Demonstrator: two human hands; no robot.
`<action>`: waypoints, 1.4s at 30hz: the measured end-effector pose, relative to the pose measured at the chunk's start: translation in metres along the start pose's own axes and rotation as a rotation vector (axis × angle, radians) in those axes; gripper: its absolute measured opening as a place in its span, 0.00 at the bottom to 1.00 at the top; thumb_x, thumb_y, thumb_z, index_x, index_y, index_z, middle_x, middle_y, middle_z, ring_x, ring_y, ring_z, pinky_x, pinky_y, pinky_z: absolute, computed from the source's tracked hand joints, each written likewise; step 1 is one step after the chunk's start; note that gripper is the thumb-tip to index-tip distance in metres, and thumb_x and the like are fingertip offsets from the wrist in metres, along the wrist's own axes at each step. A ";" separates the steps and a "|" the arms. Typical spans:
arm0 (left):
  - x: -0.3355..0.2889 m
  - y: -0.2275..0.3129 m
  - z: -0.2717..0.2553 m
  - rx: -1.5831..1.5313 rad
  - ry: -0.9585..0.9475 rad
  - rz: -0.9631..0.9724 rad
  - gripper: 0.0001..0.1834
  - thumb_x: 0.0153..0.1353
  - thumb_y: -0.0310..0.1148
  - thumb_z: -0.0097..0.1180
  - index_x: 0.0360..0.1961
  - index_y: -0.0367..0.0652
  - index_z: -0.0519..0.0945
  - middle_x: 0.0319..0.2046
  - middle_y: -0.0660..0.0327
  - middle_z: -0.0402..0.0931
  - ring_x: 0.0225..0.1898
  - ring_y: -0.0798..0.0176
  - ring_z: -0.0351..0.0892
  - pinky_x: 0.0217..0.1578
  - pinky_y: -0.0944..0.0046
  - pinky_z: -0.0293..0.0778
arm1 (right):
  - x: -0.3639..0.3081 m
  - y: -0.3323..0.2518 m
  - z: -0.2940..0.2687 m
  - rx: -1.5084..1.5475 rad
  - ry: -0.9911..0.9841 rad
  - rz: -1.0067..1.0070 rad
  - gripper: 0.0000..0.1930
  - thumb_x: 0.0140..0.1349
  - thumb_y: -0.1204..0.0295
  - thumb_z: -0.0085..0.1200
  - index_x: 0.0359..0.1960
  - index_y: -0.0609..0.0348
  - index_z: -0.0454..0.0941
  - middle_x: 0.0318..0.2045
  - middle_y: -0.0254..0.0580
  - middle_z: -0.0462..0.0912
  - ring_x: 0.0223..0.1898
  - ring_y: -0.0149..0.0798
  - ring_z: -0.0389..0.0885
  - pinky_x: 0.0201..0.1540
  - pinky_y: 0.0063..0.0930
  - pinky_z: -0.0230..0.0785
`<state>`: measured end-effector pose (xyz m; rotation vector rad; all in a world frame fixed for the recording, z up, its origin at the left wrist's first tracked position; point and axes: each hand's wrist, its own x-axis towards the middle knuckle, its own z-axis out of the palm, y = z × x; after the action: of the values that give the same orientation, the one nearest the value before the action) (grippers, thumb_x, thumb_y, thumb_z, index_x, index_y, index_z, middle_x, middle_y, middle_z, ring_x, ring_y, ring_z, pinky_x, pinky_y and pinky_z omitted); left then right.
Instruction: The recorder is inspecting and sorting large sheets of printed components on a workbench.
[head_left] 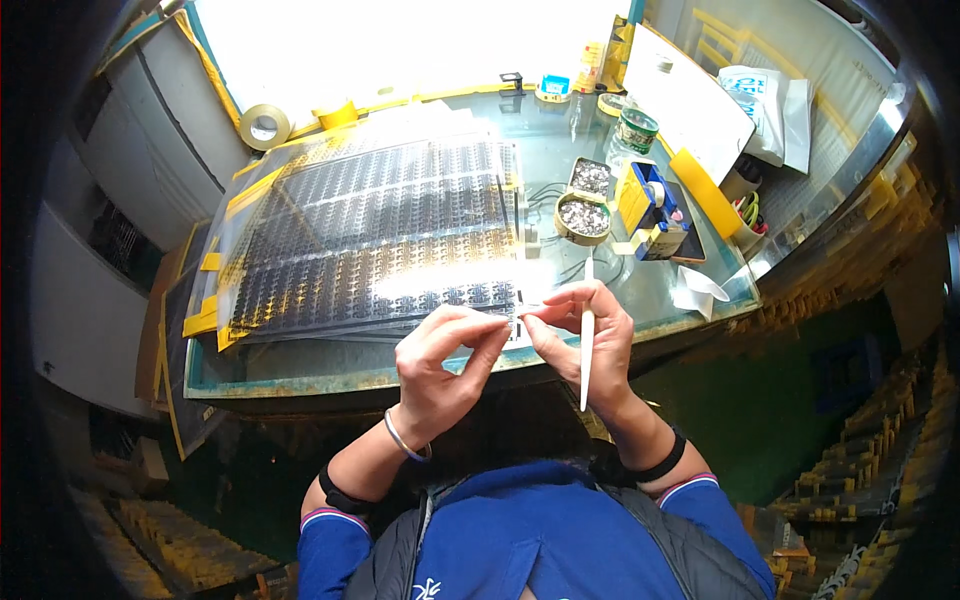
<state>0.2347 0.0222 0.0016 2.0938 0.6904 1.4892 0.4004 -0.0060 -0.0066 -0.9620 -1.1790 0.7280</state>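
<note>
Both hands up over the near edge of the table (275, 378), and they're almost tip to tip; here's the left hand (440, 358), thumb and forefinger brought together (whether there's something between them is too small to tell); opposite, the right hand (608, 345), thumb and forefinger drawn close in a pinch, its grip on any tiny piece just as hard to read; and there's the white stick (586, 372), held upright among that right hand's fingers, its lower end hanging past the palm; to the left, patterned sheets (370, 235) lie across the table, yellow tape along their edges; beyond the right hand, a round tin (582, 237) full of little shiny bits, a blue tape dispenser (672, 240) just beside it!
</note>
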 end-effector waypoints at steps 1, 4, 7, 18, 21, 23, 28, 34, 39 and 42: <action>0.004 0.006 0.001 0.067 0.031 0.014 0.09 0.50 0.18 0.65 0.34 0.36 0.84 0.29 0.55 0.80 0.29 0.66 0.81 0.29 0.69 0.77 | 0.000 0.000 -0.001 -0.002 0.000 0.001 0.12 0.52 0.79 0.64 0.36 0.61 0.75 0.29 0.40 0.84 0.33 0.28 0.83 0.39 0.23 0.76; 0.005 0.007 0.003 0.159 0.014 0.066 0.10 0.49 0.18 0.65 0.35 0.36 0.84 0.27 0.56 0.81 0.28 0.66 0.82 0.28 0.70 0.77 | -0.003 -0.002 -0.002 -0.116 -0.045 -0.023 0.14 0.52 0.82 0.63 0.38 0.61 0.73 0.31 0.42 0.84 0.36 0.30 0.83 0.43 0.24 0.76; 0.005 0.010 0.003 0.149 0.002 0.006 0.09 0.50 0.19 0.65 0.35 0.36 0.84 0.28 0.55 0.81 0.26 0.66 0.81 0.27 0.70 0.77 | -0.005 -0.003 0.000 -0.161 -0.051 -0.050 0.14 0.51 0.82 0.63 0.38 0.61 0.73 0.30 0.41 0.84 0.36 0.29 0.83 0.43 0.24 0.76; 0.007 0.010 -0.005 -0.033 -0.129 -0.271 0.07 0.55 0.22 0.62 0.36 0.34 0.84 0.29 0.57 0.82 0.28 0.73 0.79 0.28 0.74 0.75 | -0.005 -0.005 0.004 -0.317 -0.019 -0.248 0.12 0.47 0.78 0.66 0.33 0.58 0.76 0.26 0.39 0.83 0.28 0.33 0.84 0.32 0.25 0.75; 0.005 0.007 -0.006 -0.076 -0.130 -0.312 0.07 0.55 0.22 0.61 0.36 0.35 0.84 0.29 0.58 0.82 0.29 0.74 0.79 0.28 0.75 0.75 | -0.005 -0.006 0.004 -0.372 -0.035 -0.271 0.12 0.47 0.77 0.67 0.31 0.58 0.76 0.25 0.39 0.83 0.27 0.35 0.84 0.31 0.26 0.74; 0.004 0.004 -0.005 -0.113 -0.109 -0.323 0.08 0.53 0.25 0.64 0.36 0.36 0.85 0.28 0.56 0.82 0.25 0.71 0.82 0.27 0.73 0.77 | -0.004 -0.007 0.004 -0.378 -0.031 -0.281 0.12 0.46 0.77 0.67 0.31 0.57 0.76 0.25 0.39 0.82 0.27 0.35 0.83 0.31 0.27 0.73; 0.004 0.004 -0.006 -0.102 -0.117 -0.331 0.08 0.53 0.25 0.64 0.35 0.37 0.85 0.27 0.57 0.83 0.24 0.72 0.81 0.26 0.74 0.77 | -0.005 -0.003 0.003 -0.374 -0.042 -0.292 0.11 0.46 0.77 0.67 0.30 0.57 0.77 0.24 0.38 0.82 0.27 0.36 0.83 0.31 0.27 0.73; 0.004 0.005 -0.005 -0.101 -0.147 -0.365 0.07 0.55 0.25 0.62 0.35 0.36 0.85 0.28 0.59 0.83 0.26 0.73 0.80 0.28 0.75 0.77 | -0.006 -0.003 0.004 -0.402 -0.043 -0.281 0.10 0.46 0.77 0.67 0.29 0.57 0.78 0.23 0.38 0.82 0.26 0.37 0.82 0.31 0.28 0.73; -0.002 -0.003 -0.002 -0.225 -0.128 -0.430 0.08 0.55 0.26 0.63 0.36 0.37 0.85 0.27 0.59 0.83 0.25 0.74 0.81 0.27 0.75 0.77 | -0.006 -0.001 0.000 -0.422 -0.092 -0.317 0.12 0.47 0.79 0.68 0.33 0.60 0.77 0.26 0.38 0.83 0.29 0.28 0.83 0.32 0.21 0.73; -0.003 -0.005 -0.001 -0.362 -0.112 -0.518 0.08 0.57 0.25 0.62 0.37 0.34 0.85 0.28 0.60 0.83 0.27 0.75 0.80 0.28 0.76 0.76 | -0.005 -0.001 0.000 -0.451 -0.090 -0.348 0.12 0.47 0.79 0.67 0.32 0.60 0.77 0.26 0.38 0.82 0.28 0.29 0.83 0.32 0.21 0.73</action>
<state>0.2326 0.0236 -0.0035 1.5593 0.7783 1.1011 0.3994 -0.0110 -0.0080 -1.0596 -1.5806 0.2290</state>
